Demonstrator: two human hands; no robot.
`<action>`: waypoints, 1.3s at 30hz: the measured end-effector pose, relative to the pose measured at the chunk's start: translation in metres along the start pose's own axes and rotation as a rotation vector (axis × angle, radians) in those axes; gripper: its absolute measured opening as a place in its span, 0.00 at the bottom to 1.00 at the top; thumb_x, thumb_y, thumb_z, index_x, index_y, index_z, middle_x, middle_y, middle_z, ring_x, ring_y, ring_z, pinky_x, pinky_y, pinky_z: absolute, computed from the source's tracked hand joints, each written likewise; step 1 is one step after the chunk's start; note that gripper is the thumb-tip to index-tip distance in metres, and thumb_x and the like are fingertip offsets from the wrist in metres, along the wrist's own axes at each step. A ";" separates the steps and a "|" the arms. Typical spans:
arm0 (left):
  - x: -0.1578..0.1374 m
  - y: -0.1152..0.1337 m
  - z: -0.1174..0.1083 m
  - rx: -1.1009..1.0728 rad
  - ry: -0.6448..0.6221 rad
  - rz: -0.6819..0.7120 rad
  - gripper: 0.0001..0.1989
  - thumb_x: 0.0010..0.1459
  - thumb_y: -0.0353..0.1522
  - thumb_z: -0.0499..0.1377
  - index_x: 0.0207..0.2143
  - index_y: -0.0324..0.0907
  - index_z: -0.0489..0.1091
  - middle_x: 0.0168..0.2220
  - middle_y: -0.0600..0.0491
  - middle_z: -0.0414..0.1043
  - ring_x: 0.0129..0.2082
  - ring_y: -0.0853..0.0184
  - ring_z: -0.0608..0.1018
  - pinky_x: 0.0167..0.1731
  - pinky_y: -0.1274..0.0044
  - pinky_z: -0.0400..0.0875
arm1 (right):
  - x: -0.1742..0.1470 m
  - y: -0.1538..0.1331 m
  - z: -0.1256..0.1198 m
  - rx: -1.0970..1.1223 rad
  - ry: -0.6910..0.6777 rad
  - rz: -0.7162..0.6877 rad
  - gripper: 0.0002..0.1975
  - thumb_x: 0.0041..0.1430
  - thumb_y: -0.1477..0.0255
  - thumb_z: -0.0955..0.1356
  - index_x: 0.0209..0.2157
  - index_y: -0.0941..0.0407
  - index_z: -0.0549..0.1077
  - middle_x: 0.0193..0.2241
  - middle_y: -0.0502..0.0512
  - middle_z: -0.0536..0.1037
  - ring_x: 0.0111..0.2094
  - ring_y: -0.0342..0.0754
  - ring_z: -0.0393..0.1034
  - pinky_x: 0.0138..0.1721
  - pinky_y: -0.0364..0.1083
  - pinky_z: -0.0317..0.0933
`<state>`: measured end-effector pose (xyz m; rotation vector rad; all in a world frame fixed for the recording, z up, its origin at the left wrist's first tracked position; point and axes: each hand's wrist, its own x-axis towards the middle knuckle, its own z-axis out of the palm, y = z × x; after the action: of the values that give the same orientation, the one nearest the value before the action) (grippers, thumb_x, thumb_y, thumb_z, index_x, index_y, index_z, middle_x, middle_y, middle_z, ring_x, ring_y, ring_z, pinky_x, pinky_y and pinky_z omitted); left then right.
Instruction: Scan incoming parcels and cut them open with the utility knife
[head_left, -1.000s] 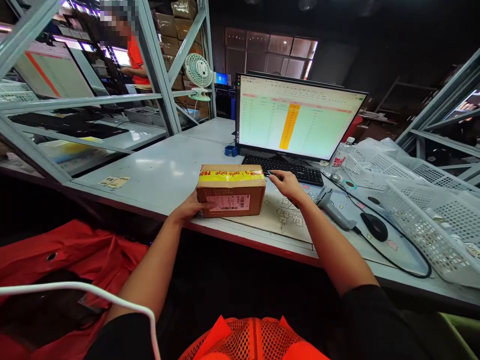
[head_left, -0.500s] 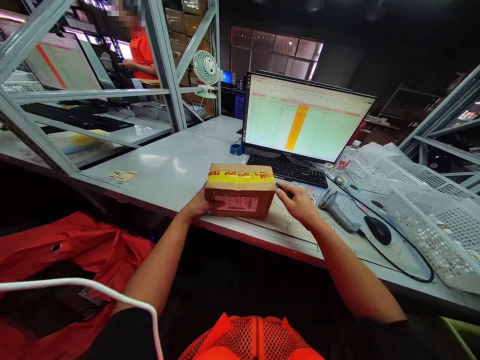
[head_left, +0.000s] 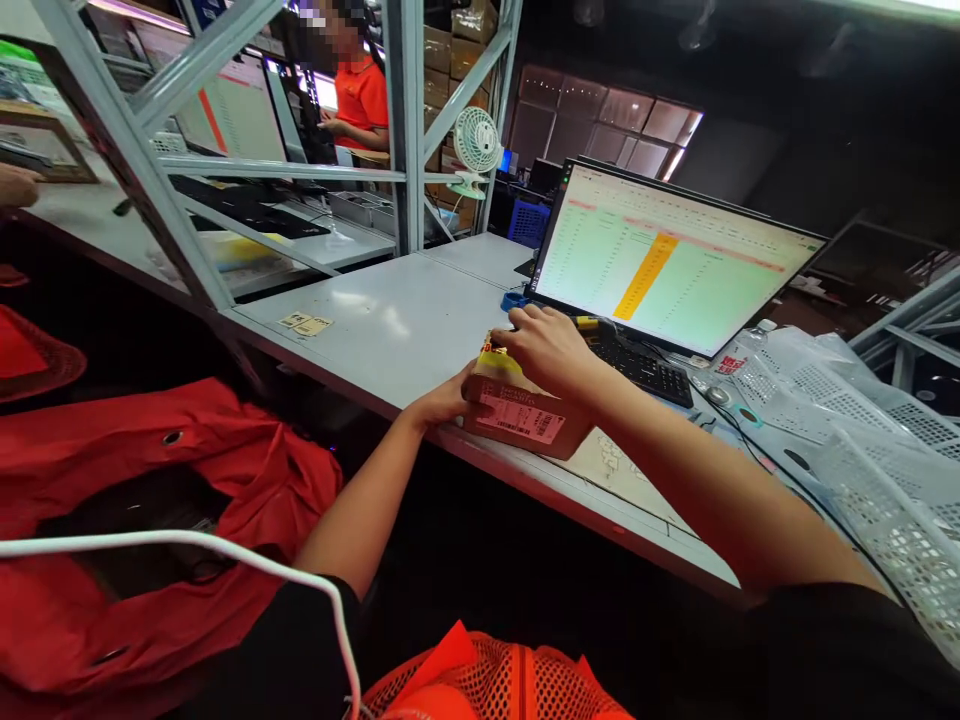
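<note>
A cardboard box (head_left: 577, 430) sits near the table's front edge, with a pink-tinted shipping label (head_left: 521, 415) on its front. Yellow printed tape (head_left: 501, 362) runs over its top, partly covered by my right hand. Holding the box's left end, my left hand (head_left: 448, 398) has its thumb against the front face. My right hand (head_left: 544, 345) is closed over the box top, by the left end of the tape. From behind it sticks out the yellow-and-black handle of what looks like a box cutter (head_left: 587, 323); its blade is hidden.
Behind the box stand a keyboard (head_left: 652, 372) and a monitor (head_left: 675, 260). White plastic baskets (head_left: 892, 500) are at right. A blue tape roll (head_left: 514, 301) lies near the monitor. Metal shelf posts (head_left: 405, 130) rise at left; beyond them is a person in orange (head_left: 361, 100).
My right hand has gone from the box's right side up and across its top to the left end of the tape. My left hand keeps its hold. The view has turned left.
</note>
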<state>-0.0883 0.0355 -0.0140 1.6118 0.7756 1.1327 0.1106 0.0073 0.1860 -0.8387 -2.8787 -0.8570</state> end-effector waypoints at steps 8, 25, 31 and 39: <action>-0.003 0.006 0.001 0.010 -0.003 0.041 0.54 0.46 0.40 0.76 0.73 0.44 0.58 0.68 0.42 0.68 0.68 0.43 0.69 0.66 0.59 0.69 | -0.002 0.004 0.008 -0.058 -0.097 -0.062 0.16 0.74 0.78 0.61 0.54 0.58 0.78 0.44 0.64 0.80 0.45 0.56 0.69 0.42 0.51 0.54; -0.015 0.042 0.007 0.192 0.169 0.053 0.56 0.46 0.47 0.77 0.74 0.50 0.57 0.72 0.43 0.62 0.74 0.42 0.61 0.72 0.53 0.59 | -0.240 0.071 0.085 0.108 -0.423 0.507 0.18 0.71 0.75 0.65 0.55 0.52 0.80 0.42 0.64 0.81 0.41 0.56 0.76 0.40 0.51 0.64; -0.018 0.091 0.086 0.991 0.452 0.539 0.35 0.66 0.49 0.65 0.69 0.47 0.64 0.67 0.43 0.68 0.69 0.45 0.65 0.71 0.53 0.53 | -0.236 0.038 0.149 0.386 -0.363 0.677 0.20 0.73 0.69 0.64 0.61 0.56 0.77 0.57 0.71 0.77 0.58 0.62 0.74 0.57 0.55 0.67; 0.009 0.060 0.102 1.268 0.594 0.677 0.16 0.69 0.45 0.64 0.52 0.47 0.78 0.46 0.47 0.83 0.47 0.52 0.77 0.49 0.60 0.60 | -0.168 0.067 0.109 0.597 0.158 0.642 0.22 0.76 0.68 0.60 0.63 0.58 0.75 0.56 0.66 0.77 0.57 0.55 0.74 0.61 0.52 0.65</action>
<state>0.0076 -0.0116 0.0367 2.7523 1.6042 1.8105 0.3017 0.0289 0.0985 -1.3790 -2.2616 0.0037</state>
